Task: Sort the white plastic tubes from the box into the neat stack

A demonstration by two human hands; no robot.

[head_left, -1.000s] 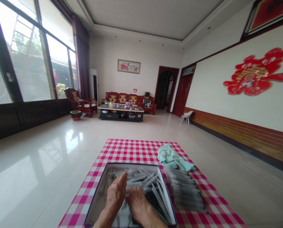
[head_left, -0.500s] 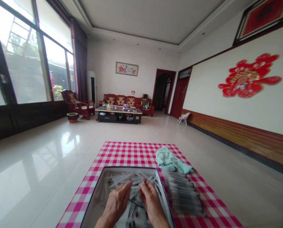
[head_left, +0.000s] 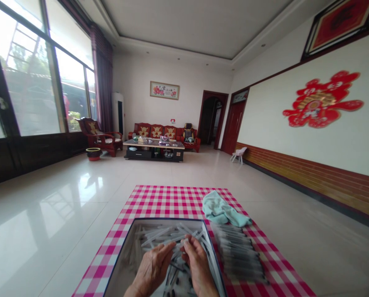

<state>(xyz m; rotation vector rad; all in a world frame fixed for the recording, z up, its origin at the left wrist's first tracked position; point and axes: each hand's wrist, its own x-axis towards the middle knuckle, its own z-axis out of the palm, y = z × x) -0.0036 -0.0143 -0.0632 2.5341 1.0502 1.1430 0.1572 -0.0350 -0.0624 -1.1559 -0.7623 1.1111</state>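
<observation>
Both my hands are over a shallow box with a dark blue edge. Inside lie clear pen barrels, along with thin dark pieces and small black pieces. With thumb and fingers pinched, my right hand grips a small whitish, see-through plastic piece. My left hand is just left of it, fingers pressed together and pointing at that piece. Whatever the left fingers hold, if anything, is hidden. To the right of the box, a blurred row of pens with black ends lies on the tablecloth.
A pink and white checked tablecloth covers the table. A crumpled mint green cloth lies beyond the pens. Farther off stand a coffee table, a wooden sofa, an armchair and a small chair.
My left hand has shifted slightly right, bringing its fingertips nearer the right hand. The right hand keeps its pinch almost in place. The view has moved a little.
</observation>
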